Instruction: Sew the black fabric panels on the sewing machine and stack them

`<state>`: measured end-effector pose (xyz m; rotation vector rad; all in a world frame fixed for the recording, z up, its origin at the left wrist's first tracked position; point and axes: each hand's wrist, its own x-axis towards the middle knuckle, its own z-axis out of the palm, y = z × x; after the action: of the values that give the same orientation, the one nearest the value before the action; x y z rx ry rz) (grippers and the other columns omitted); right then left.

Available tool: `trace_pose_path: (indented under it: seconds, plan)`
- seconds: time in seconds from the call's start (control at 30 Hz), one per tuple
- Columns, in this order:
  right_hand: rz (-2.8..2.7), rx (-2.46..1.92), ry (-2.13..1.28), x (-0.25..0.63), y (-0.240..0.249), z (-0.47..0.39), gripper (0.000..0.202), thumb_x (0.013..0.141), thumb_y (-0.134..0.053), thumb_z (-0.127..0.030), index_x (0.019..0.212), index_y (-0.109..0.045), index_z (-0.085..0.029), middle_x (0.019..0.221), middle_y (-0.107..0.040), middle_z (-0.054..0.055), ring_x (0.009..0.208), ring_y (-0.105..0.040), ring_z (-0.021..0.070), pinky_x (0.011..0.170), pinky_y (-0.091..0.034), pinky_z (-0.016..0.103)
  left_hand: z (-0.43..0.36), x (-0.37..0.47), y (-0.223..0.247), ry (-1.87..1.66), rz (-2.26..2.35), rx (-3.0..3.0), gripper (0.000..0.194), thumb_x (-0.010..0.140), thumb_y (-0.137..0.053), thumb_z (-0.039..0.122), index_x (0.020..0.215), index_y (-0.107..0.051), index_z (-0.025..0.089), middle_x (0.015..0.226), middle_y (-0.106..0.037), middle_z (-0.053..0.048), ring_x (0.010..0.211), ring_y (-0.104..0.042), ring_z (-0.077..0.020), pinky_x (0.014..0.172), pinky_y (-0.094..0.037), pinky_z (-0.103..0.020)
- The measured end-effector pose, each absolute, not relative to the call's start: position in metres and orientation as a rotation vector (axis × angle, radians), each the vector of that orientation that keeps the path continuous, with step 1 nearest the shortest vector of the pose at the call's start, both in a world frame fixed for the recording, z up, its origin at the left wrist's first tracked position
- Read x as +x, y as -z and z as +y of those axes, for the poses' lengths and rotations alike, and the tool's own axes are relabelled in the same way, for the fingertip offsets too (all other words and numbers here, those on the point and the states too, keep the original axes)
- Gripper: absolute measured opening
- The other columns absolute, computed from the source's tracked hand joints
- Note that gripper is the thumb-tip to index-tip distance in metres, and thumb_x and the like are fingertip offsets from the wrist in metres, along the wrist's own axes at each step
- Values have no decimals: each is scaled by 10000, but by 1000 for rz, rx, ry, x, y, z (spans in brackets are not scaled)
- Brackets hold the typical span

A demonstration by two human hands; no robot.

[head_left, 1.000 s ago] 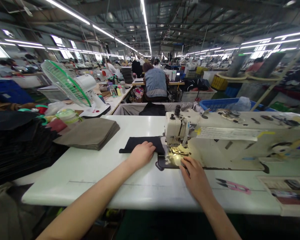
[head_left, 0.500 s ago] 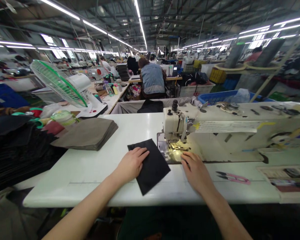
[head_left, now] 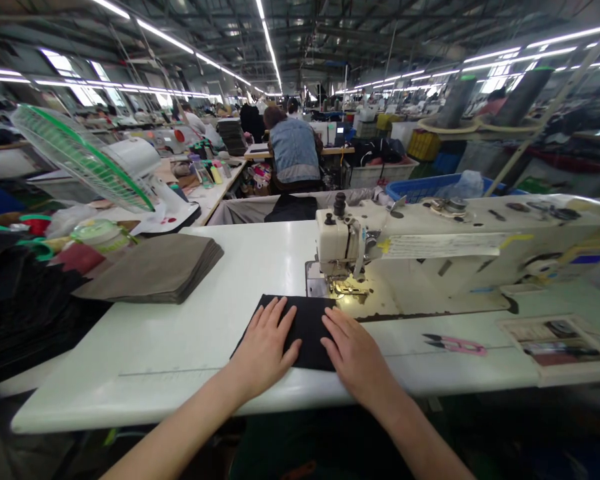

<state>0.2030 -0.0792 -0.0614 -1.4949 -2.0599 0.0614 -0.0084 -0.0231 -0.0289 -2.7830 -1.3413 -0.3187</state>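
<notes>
A black fabric piece point(head_left: 307, 337) lies flat on the pale sewing table point(head_left: 180, 347), just in front of the sewing machine point(head_left: 337, 247). My left hand point(head_left: 267, 343) rests on its left part, fingers stretched out and slightly spread. On its right edge lies my right hand point(head_left: 353, 350), fingers extended, close to the lit needle plate point(head_left: 350, 293). Both palms face down, and the hands cover parts of the fabric. The presser foot area stands just beyond the fabric's far right corner.
Pink-handled thread snips point(head_left: 455, 344) and a small parts tray point(head_left: 563, 350) lie to the right. A stack of grey-brown fabric pieces point(head_left: 153, 267) sits at the left, beside a black fabric pile point(head_left: 25, 307). Behind stand a fan point(head_left: 140, 160) and a seated person point(head_left: 295, 150).
The black piece has turned so its far edge runs roughly level, and it sits closer to the table's front. My right hand has moved left from the machine bed onto it. The view has shifted rightward.
</notes>
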Motion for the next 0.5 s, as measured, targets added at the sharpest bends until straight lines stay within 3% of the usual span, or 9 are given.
trace_pose_path:
  seconds: [0.1, 0.2, 0.5]
  plan:
    - [-2053, -1471, -97, 227, 62, -77, 368, 953, -544, -198, 1306, -626, -133, 1381, -621, 148, 1280, -577, 298, 1087, -489, 509, -17, 9, 15, 299, -1272, -2898, 494, 943, -574, 425, 1365, -562, 170, 1540, -456, -155, 1453, -367, -357, 1188, -289, -580]
    - [-2049, -1435, -150, 239, 58, -69, 358, 947, -573, -217, 1296, -638, -167, 1368, -628, 135, 1270, -580, 290, 1088, -487, 507, -9, 24, 13, 218, -1071, -3097, 552, 1007, -485, 418, 1510, -404, 207, 1623, -333, -102, 1508, -278, -289, 1211, -255, -551]
    - [-2059, -1418, -180, 243, 51, -53, 337, 939, -606, -209, 1271, -659, -187, 1341, -639, 135, 1263, -569, 291, 1080, -482, 535, 3, 26, 14, 155, -1148, -3129, 584, 1017, -458, 464, 1532, -378, 202, 1634, -301, -78, 1517, -255, -285, 1217, -223, -569]
